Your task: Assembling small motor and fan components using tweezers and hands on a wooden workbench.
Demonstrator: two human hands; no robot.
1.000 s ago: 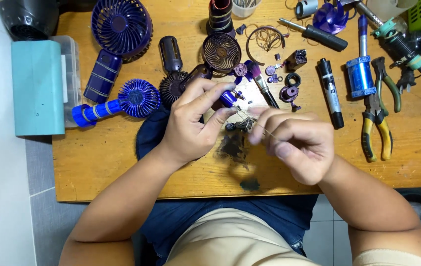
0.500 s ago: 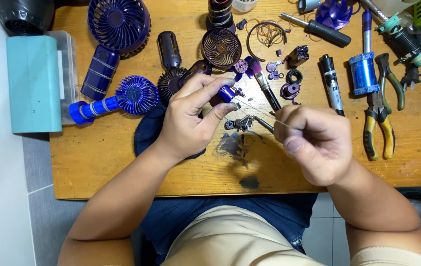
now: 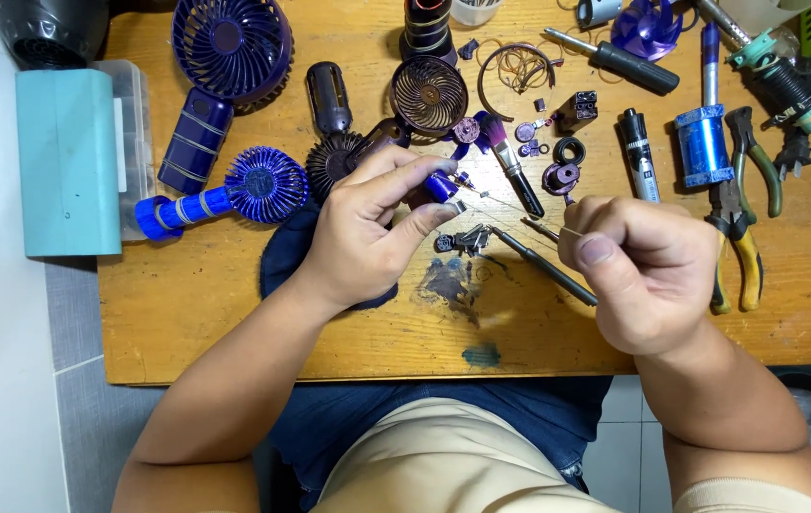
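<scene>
The fingers (image 3: 424,190) of the left hand (image 3: 367,233) pinch a small blue motor part (image 3: 442,185) between thumb and forefinger, holding it just above the desk (image 3: 235,313). Thin wires stick out of its right end, too fine to follow. The right hand (image 3: 648,271) is curled into a loose fist, its fingers pressed together around a thin grey wire (image 3: 569,231) that pokes out to the left; how much of it lies inside the fist is hidden.

Between the two hands a dark slim tool (image 3: 543,266) lies slanted on the wood, its far end passing under the right hand. Beside its tip sits a little cluster of metal bits (image 3: 462,239), hard to make out, and just below that a dark stain (image 3: 448,280).

Behind the left hand lie a round black fan grille (image 3: 429,95), partly covered by the knuckles, and a blue handheld fan (image 3: 225,195). Farther left stands a teal box (image 3: 68,161). To the right of the right hand lie pliers with yellow and green grips (image 3: 743,214), partly overlapped by the fist, and a blue cylinder (image 3: 705,142). The top edge of the view cuts off a large blue fan guard (image 3: 230,43) and several tools.
</scene>
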